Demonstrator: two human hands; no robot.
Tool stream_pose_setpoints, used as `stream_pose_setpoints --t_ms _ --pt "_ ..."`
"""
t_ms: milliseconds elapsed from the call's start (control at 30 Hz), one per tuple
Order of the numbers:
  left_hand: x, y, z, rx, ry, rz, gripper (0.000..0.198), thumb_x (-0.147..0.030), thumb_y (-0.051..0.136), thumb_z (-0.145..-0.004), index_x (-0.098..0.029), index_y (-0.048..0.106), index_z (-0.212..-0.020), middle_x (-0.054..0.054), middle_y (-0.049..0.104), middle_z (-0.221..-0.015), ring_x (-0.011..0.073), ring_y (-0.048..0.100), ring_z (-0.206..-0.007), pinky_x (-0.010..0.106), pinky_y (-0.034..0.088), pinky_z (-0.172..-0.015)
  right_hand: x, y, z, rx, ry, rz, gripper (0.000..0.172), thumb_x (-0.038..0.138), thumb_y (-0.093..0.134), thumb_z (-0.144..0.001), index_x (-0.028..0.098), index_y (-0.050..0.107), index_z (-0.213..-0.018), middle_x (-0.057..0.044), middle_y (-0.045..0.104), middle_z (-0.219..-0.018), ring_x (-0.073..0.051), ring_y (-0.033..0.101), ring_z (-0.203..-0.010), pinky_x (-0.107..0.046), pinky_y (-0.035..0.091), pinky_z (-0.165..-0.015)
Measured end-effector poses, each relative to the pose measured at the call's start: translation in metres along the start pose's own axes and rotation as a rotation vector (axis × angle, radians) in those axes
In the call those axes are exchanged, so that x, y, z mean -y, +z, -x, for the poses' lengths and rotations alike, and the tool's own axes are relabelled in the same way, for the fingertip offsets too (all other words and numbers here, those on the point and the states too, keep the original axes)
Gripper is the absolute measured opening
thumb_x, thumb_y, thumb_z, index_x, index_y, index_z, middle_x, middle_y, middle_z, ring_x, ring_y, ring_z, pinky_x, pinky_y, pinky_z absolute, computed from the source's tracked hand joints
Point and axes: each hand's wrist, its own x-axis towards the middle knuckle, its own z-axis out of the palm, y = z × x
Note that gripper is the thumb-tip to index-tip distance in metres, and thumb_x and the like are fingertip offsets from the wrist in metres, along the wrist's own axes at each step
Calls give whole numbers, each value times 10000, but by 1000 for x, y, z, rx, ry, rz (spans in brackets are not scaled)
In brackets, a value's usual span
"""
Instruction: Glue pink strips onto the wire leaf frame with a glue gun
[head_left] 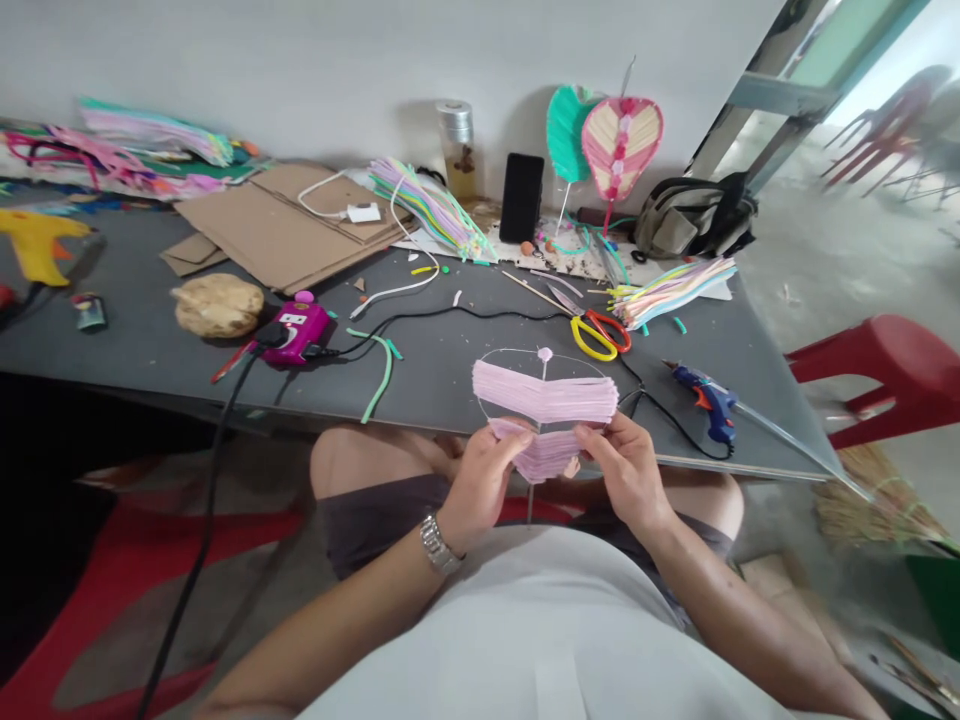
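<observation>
Both hands hold up a small hand fan (544, 390) at the table's front edge, over my lap. Its thin wire frame carries two V-shaped bands of pale pink pipe cleaners, with a gap between them. A pink knob sits at the top of its centre stick, which runs down below. My left hand (484, 470) pinches the lower band's left side, thumb on top. On the right side of that band, my right hand (621, 460) grips the edge with thumb and fingers. The fingers behind the fan are partly hidden.
Scissors (595, 336) and a blue glue gun (705, 402) lie to the right on the grey table. A magenta power block (300, 333) with black cables is at left. Pipe cleaner bundles (431, 208), cardboard (292, 225), a phone (521, 198) and two finished fans (622, 148) stand behind.
</observation>
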Motion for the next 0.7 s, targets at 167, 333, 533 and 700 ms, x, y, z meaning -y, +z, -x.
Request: stream_pose_setpoints --t_ms 167,333,533,700 --pt "0 5 -3 -62 -34 78 329 -379 862 -710 -156 664 -848 -13 647 -753 117 576 -694 239 460 -669 -3 0 12 18 -76 69 242 424 744 -895 185 702 -893 9 637 -668 -110 540 -546 -237 460 -526" --pt "-6 16 -4 -124 24 134 535 -336 922 -647 -204 602 -1054 -10 693 -885 129 635 -783 254 497 -748 13 9 20 6 -599 499 47 255 694 -945 210 707 -949 -41 715 -830 -141 637 -641 -254 515 -574" --pt "-14 17 7 -94 136 -9 398 -333 882 -714 -214 650 -1014 -10 672 -907 128 610 -798 258 495 -784 21 25 22 107 -1037 711 41 213 663 -967 199 662 -1006 -70 733 -921 -160 687 -718 -276 559 -643" --pt "-9 -2 14 -42 170 -150 192 -316 825 -771 -200 763 -912 34 738 -886 182 636 -819 303 520 -797 8 35 20 118 -963 758 116 303 628 -1010 192 659 -1022 -75 736 -932 -152 701 -728 -265 565 -630"
